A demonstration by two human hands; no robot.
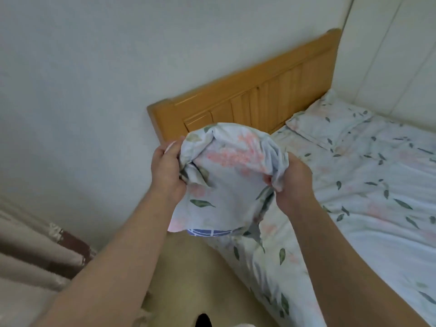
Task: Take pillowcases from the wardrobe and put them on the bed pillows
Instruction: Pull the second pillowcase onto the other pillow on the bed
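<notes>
Nearest me, both forearms reach forward and up from the bottom of the view, wrists level, over the edge of the bed [377,232]. The left hand [168,168] grips a bunched fold at the left edge of the pillowcase [228,175], fingers curled into the cloth. The right hand [292,182] pinches gathered fabric at the right edge (its fingertips are buried in the folds, so I cannot tell their exact lie).

The case hangs between the hands in the air, not touching the mattress. I judge the two side grips are there to work it down over the pillow [205,232], whose blue-checked end shows below the hem, not yet covered.

Farther off, a second pillow [328,121] lies flat against the headboard [259,90], already in matching floral cloth.
</notes>
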